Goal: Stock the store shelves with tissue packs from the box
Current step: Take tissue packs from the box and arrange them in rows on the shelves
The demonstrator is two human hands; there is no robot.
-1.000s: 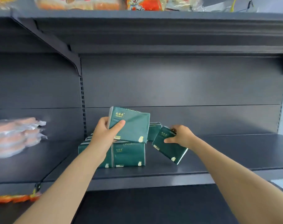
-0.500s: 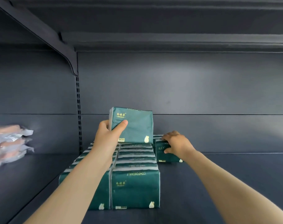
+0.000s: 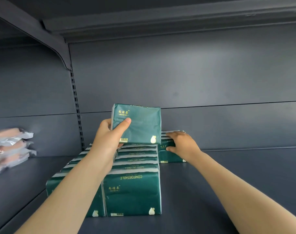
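Vs 0.5 s ago: near-identical. Left hand (image 3: 108,141) grips raised tissue pack (image 3: 140,127), thumb across its front. Right hand (image 3: 182,144) clasps rear pack (image 3: 167,157) on shelf (image 3: 245,183).

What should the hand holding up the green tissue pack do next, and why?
Probably lower the raised pack in the left hand onto the bare shelf in front of the rear pack the right hand grips: the two rows beside it look full.

The uppermost tissue pack (image 3: 140,125) was dark green with gold lettering and a cream mark at one corner. The shelved packs (image 3: 133,191) showed the same green, white-striped along top edges. The shelf (image 3: 228,183) was slate grey. The wrapped goods (image 3: 8,149) looked pinkish, blurred.
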